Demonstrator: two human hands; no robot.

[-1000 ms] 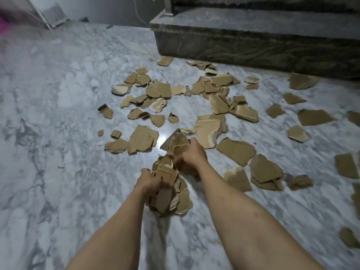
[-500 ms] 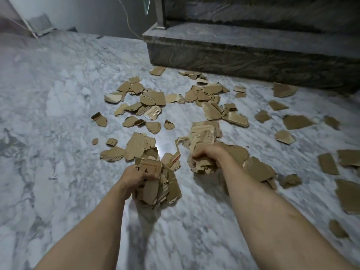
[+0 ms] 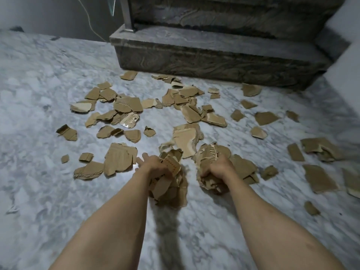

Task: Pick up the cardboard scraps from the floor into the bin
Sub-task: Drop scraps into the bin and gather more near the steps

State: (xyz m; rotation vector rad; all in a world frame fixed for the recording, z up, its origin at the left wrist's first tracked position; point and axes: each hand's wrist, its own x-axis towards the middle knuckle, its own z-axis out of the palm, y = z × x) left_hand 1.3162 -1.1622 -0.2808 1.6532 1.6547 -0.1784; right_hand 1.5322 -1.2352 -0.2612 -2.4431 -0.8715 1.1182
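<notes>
Several torn brown cardboard scraps [image 3: 124, 106] lie scattered over the grey-white marble floor [image 3: 39, 94]. My left hand [image 3: 151, 166] grips a thick bundle of scraps [image 3: 169, 190] that hangs above the floor and casts a dark shadow below it. My right hand [image 3: 219, 166] grips a second, crumpled bundle [image 3: 207, 154], held over flat scraps [image 3: 243, 166] just right of it. A large flat scrap [image 3: 118, 158] lies beside my left hand's fingers. No bin is in view.
A dark marble stair step [image 3: 214, 61] runs across the back, with a metal post [image 3: 126, 14] on its left corner. A thin cable [image 3: 91, 24] hangs down the wall behind. More scraps [image 3: 319, 178] lie at the right, toward a pale wall edge.
Both hands have drifted rightward and apart with their bundles. My right hand gathered a scrap from the floor and lifted it. The view has swung to the right.
</notes>
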